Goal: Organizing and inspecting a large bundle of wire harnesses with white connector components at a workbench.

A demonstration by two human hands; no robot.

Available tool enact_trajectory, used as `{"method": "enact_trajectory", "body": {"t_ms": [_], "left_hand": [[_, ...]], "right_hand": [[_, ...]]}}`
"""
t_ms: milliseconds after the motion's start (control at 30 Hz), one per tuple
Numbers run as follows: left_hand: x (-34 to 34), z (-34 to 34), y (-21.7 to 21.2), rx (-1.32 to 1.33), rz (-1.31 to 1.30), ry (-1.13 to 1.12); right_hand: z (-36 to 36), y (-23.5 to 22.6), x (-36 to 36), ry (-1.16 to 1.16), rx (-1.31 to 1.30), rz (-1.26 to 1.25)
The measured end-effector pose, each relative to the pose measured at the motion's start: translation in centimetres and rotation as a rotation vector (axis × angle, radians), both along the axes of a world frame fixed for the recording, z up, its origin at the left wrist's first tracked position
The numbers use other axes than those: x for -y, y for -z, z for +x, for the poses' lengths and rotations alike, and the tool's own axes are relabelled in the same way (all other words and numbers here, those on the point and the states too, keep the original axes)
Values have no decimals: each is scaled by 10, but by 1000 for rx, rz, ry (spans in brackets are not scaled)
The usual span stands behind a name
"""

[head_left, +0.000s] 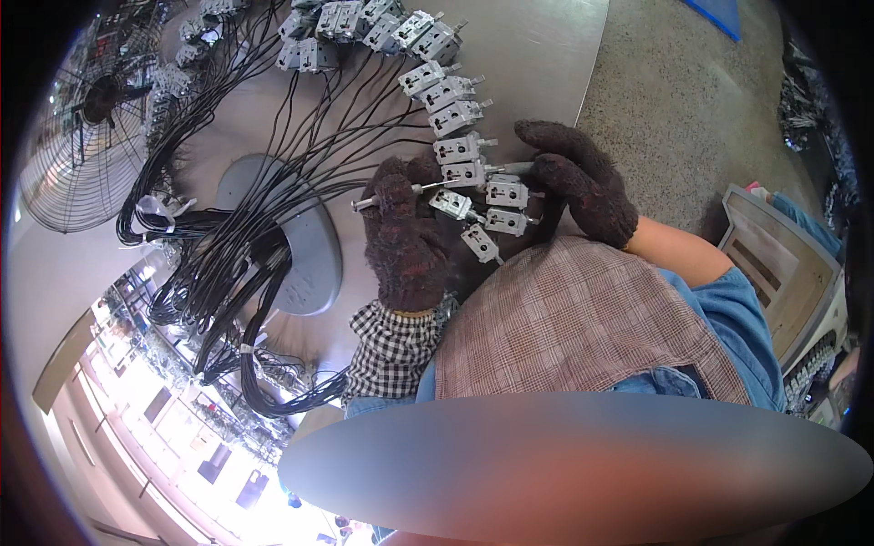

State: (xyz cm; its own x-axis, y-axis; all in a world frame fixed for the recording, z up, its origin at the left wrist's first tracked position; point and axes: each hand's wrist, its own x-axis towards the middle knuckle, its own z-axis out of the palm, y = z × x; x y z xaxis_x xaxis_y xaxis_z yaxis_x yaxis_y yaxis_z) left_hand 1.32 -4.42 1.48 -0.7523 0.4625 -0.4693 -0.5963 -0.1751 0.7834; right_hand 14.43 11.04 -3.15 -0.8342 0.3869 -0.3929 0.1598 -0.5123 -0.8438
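Small grey socket modules (457, 116) lie in a curved row on a grey round table (537, 55), each with black cables (300, 136) running toward the table's middle. My left hand (405, 238), in a dark knit glove, is closed on a thin metal tool (428, 187) whose tip touches a module (464, 173). My right hand (583, 182), also gloved, rests on the nearest modules (506, 193) and pinches a short silver rod (514, 167) beside them.
The cables gather in a thick bundle (228, 264) over a grey disc (305, 241). A wire-guard fan (82, 136) stands at the left. Speckled floor (692, 100) lies to the right, with a shallow wooden-bottomed tray (774, 264) at the right edge.
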Motion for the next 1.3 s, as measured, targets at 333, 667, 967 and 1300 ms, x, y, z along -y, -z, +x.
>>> {"method": "enact_trajectory", "body": {"t_ms": [333, 667, 967, 1300], "left_hand": [[3, -4, 7, 19, 17, 40], [3, -6, 5, 26, -12, 5], [3, -5, 9, 6, -12, 1], [-1, -7, 8, -11, -35, -32]], "right_hand": [[4, 13, 10, 4, -139, 320], [8, 31, 8, 0, -298, 658], [9, 29, 12, -32, -239, 689], [4, 26, 12, 41, -81, 110]]}}
